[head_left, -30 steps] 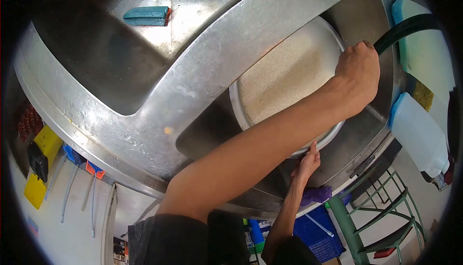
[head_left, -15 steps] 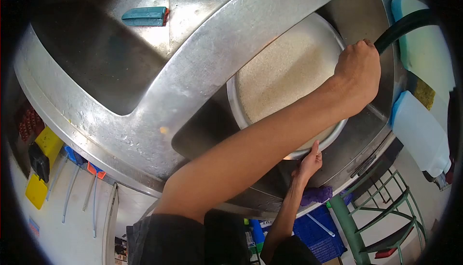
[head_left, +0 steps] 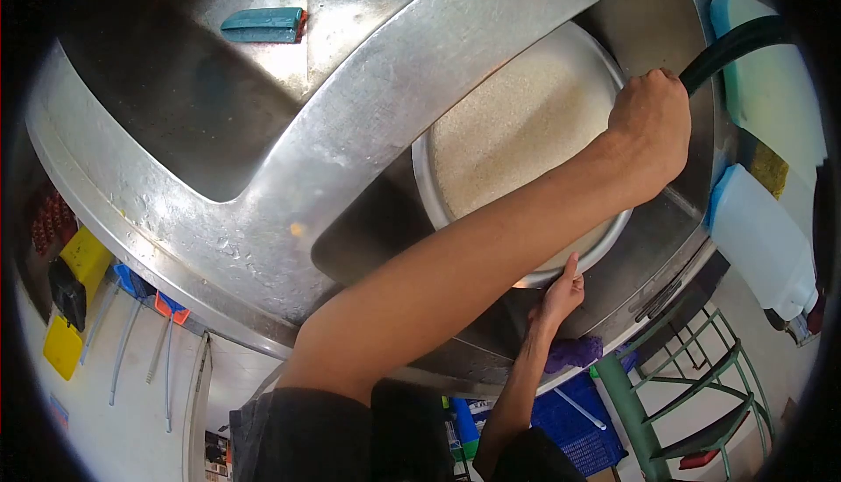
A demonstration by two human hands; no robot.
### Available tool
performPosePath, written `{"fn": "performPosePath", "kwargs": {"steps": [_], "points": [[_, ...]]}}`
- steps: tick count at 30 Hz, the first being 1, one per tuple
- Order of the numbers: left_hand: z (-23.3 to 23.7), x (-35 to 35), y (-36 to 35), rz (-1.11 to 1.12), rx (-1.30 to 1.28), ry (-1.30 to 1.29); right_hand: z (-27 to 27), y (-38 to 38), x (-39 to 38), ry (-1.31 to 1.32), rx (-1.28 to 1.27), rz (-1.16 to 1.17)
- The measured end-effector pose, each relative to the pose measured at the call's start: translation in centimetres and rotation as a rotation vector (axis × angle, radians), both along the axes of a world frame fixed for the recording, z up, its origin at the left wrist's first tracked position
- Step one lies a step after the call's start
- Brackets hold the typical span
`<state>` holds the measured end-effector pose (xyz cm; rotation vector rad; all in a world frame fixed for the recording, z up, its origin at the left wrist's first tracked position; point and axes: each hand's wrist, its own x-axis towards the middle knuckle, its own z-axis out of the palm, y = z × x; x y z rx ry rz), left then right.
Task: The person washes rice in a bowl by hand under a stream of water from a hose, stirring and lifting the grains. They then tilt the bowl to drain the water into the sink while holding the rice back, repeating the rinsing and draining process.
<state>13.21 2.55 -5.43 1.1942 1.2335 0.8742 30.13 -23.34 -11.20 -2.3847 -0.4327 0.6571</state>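
Observation:
A round metal basin sits in the right-hand sink compartment. Pale grains that look like rice fill it, seemingly under cloudy water. My left arm crosses over the basin, and my left hand is closed in a fist around a dark hose at the far right rim. Part of the basin and the hose's end are hidden behind this hand and forearm. At the near rim, my right hand grips the basin's edge with the thumb upward.
Left of the metal divider is another sink compartment. A teal-handled brush lies behind it. Plastic jugs stand at right, near a purple cloth and a green metal rack.
The view has shifted very slightly. Both hands keep their places on the hose and the basin, with no clear movement.

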Motion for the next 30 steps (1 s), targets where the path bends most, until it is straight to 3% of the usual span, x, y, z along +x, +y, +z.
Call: {"fn": "performPosePath", "kwargs": {"steps": [6, 17, 21, 30], "points": [[-0.1, 0.1, 0.0, 0.047, 0.025, 0.017, 0.4, 0.5, -0.6, 0.003, -0.025, -0.019], [0.0, -0.2, 0.0, 0.014, 0.027, -0.002, -0.9, 0.0, -0.1, -0.003, 0.159, -0.009], [-0.3, 0.1, 0.1, 0.0, 0.036, -0.002, -0.5, -0.5, 0.5, -0.026, 0.088, 0.049], [-0.6, -0.8, 0.7, -0.053, 0.147, 0.179, -0.5, -0.5, 0.7, -0.032, 0.085, 0.064]]}}
